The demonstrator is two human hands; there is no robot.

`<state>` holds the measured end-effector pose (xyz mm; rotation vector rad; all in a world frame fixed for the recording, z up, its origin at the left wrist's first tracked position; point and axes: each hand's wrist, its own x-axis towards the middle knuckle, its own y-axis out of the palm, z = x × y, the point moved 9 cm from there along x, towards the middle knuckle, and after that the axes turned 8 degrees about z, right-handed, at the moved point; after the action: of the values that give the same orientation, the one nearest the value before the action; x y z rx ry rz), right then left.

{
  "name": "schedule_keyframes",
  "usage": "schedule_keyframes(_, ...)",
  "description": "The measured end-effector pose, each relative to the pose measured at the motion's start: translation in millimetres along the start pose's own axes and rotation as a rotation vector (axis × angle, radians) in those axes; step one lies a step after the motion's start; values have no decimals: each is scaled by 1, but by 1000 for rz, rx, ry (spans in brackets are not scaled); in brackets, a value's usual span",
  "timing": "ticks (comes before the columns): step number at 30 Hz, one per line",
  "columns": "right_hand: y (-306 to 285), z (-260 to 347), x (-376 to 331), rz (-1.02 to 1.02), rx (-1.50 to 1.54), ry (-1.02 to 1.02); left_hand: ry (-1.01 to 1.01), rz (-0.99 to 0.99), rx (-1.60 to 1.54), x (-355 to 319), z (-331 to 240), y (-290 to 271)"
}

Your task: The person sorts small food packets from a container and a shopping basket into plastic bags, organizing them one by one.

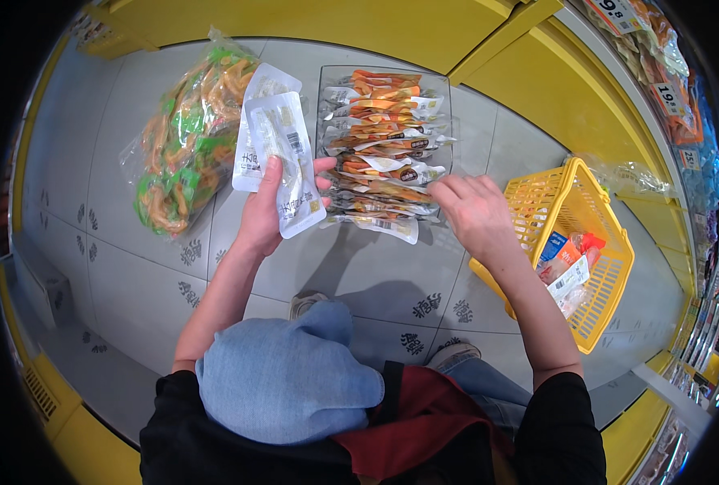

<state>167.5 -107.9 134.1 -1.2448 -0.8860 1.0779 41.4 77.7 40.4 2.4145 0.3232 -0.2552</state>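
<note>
My left hand (262,212) is closed around white sealed snack packets (293,174), thumb on top; at least two overlap and their backs face up. In front of me a clear plastic bin (450,101) holds a tight row of upright snack packets (384,145) in white and orange. At the bin's right side, my right hand (474,212) has its fingertips pinched together on the end of one packet (412,192) near the front of the row. The bent fingers partly hide that packet's corner.
A large clear bag (190,141) of orange and green packaged goods lies on the tiled floor at the left. To the right stands a yellow basket (614,283) with several packages inside. Yellow cabinet fronts (376,28) line the back, and stocked shelves (683,113) rise at the right.
</note>
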Motion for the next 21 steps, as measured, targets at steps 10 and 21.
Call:
schedule_keyframes(10,38,48,21,19,-90,-171,-4,-18,65,0,9,-1)
schedule_keyframes(21,66,9,21,-71,286,-35,-103,132,125,-8,18,22)
